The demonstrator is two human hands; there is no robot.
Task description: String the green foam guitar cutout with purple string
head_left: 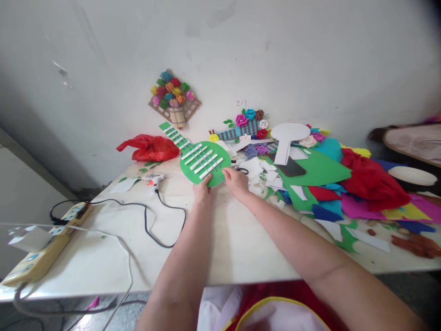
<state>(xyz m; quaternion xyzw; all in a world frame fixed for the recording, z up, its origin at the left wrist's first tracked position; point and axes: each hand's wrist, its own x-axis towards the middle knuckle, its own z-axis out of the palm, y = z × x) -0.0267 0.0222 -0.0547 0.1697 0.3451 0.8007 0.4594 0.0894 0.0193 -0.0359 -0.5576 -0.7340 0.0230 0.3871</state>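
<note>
A green foam guitar-shaped craft (218,161), with white strips glued in rows across its body and neck, is held tilted above the table. My left hand (203,189) grips its lower edge, thumb on the front. Along the guitar's length runs a thin thread (196,151), reaching toward its right side. There my right hand (237,181) is pinched closed at the rim, seemingly on the thread, though its fingertips hide the end. Just behind the right hand, black-handled scissors (243,171) show in part.
A glue gun (156,181) lies at left, its cord leading toward a power strip (44,248). Behind it sits a red plastic bag (151,148). Foam sheets (317,168), paper scraps, a dark phone-like slab (291,168) and red cloth (372,179) crowd the right. Flower crafts (174,94) rest against the wall.
</note>
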